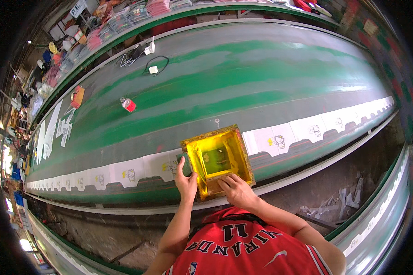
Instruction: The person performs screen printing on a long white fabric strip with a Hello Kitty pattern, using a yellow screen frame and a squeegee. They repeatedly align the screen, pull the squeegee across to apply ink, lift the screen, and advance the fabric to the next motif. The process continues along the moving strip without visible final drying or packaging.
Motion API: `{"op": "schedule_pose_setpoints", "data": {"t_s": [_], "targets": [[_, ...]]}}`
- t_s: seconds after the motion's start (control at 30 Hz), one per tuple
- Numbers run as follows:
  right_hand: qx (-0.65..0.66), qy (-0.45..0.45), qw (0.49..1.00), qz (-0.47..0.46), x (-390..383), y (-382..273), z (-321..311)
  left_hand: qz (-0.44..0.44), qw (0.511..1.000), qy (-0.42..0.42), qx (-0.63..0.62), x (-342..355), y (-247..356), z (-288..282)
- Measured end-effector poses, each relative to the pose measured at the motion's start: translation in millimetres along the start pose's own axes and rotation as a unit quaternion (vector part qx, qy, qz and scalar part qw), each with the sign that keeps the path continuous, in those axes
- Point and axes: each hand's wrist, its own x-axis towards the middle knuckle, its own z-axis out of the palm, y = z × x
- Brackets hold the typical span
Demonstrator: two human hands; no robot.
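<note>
A square yellow screen frame [243, 160] with a translucent green middle lies over a row of white cut pieces [156, 167] printed with small cartoon figures, along the near side of the long table. My left hand [187, 181] grips its left side, beside a small dark green piece [183, 160] that is partly covered by my fingers. My right hand [236, 190] has its fingers bent over the lower rim of the frame; whether anything else is under them is hidden. More printed pieces [278, 145] run off to the right.
On the green-grey tabletop [270, 73] stand a red-labelled bottle [128, 105], a white device with a cable [149, 45], a white block [153, 69], a red tape roll [75, 98] and white scraps [65, 126]. Folded cloth stacks [156, 7] fill the far table. Another rail table [376, 206] runs behind me.
</note>
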Motion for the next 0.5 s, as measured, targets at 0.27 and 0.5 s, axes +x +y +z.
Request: {"op": "schedule_pose_setpoints", "data": {"t_s": [0.27,0.5], "targets": [[-0.046,0.017,0.998,0.031,-63,92,-90,-0.001,1.0,-0.018,-0.015,-29,48,141],[-0.074,-0.003,0.996,0.043,-128,171,-172,0.007,1.0,0.018,-0.025,-61,62,271]]}}
